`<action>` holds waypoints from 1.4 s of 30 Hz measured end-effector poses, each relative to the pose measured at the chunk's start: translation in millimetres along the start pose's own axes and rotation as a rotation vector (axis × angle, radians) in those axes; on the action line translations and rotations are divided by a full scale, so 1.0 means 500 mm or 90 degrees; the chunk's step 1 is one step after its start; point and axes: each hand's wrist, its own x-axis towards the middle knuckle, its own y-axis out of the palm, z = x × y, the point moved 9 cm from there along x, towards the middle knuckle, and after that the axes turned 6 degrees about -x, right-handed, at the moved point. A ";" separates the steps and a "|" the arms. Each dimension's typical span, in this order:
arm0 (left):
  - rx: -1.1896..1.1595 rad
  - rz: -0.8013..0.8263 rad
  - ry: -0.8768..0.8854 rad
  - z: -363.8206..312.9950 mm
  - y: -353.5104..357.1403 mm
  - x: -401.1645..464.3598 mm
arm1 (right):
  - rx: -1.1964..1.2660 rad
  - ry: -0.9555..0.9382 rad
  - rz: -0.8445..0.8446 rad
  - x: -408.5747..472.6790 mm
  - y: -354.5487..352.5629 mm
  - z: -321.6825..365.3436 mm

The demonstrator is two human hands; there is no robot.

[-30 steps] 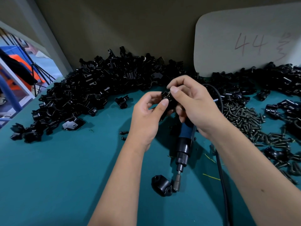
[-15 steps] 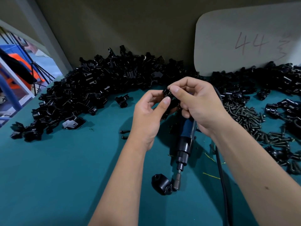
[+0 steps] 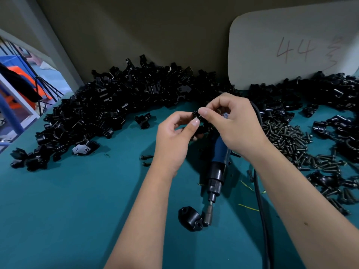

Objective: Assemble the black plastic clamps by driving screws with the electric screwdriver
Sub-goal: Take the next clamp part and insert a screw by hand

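My left hand (image 3: 172, 140) and my right hand (image 3: 235, 127) meet above the table's middle, both pinching a small black clamp part (image 3: 199, 121) between thumbs and fingertips. Most of that part is hidden by my fingers. My right hand also holds the blue and black electric screwdriver (image 3: 217, 171), which hangs down under the palm. Its bit tip (image 3: 208, 218) rests beside a black clamp half (image 3: 189, 220) lying on the teal table (image 3: 68, 210). Dark screws lie in a pile (image 3: 287, 140) to the right.
A large heap of black clamp parts (image 3: 116, 105) curves along the back and left. More clamp pieces (image 3: 334, 129) sit at the right. Two loose screws (image 3: 146, 160) lie left of my left wrist. The screwdriver cable (image 3: 260, 210) runs toward me. A white board (image 3: 291, 45) leans on the wall.
Both hands have drifted slightly right while working the small part between the fingertips. The screwdriver and the clamp half at its tip stay where they were.
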 end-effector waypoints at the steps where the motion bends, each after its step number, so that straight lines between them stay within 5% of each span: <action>1: -0.007 -0.001 -0.007 0.001 -0.001 0.000 | 0.008 -0.010 0.003 -0.001 0.000 0.005; 13: -0.123 0.081 -0.160 0.031 -0.004 -0.007 | -0.040 -0.104 0.113 -0.001 0.015 0.025; 20: -0.095 0.078 -0.153 0.033 0.000 -0.009 | -0.199 -0.145 0.084 -0.005 0.031 0.035; 28: -0.132 0.059 -0.133 0.013 -0.016 0.000 | -0.168 -0.155 0.154 -0.014 0.043 0.047; 34: -0.152 0.076 -0.128 0.008 -0.010 -0.003 | -0.105 -0.150 0.067 -0.012 0.014 0.047; 42: -0.122 0.088 -0.111 0.001 0.007 -0.009 | -0.106 -0.125 0.109 -0.012 0.025 0.047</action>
